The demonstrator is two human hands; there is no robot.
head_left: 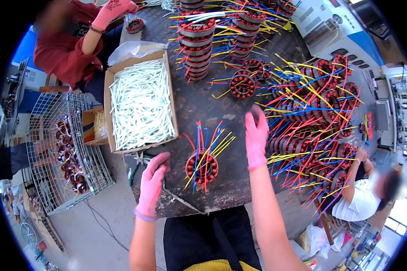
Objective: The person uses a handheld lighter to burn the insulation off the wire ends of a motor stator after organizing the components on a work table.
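— And the left hand (pixel 153 183)?
— Gloved in pink, fingers loosely bent, nothing visible in the grip; pliers (pixel 133 175) just beside.
— The right hand (pixel 257 137)?
— Half open, seemingly empty, dark-tipped; left of heaped stators (pixel 309 106).
— Between both?
— A round, red-wound stator (pixel 203 168), wires splayed, on a scuffed dark desk (pixel 228 187).
— Beyond the left hand?
— Slim white tubes (pixel 142 104), boxed in cardboard.

Shows a few pale letters (pixel 82 30) on the dark shirt (pixel 83 19) of the person in maroon (pixel 61 58), partly covered, not readable as a whole word. Elsewhere, too small or blurred to read.
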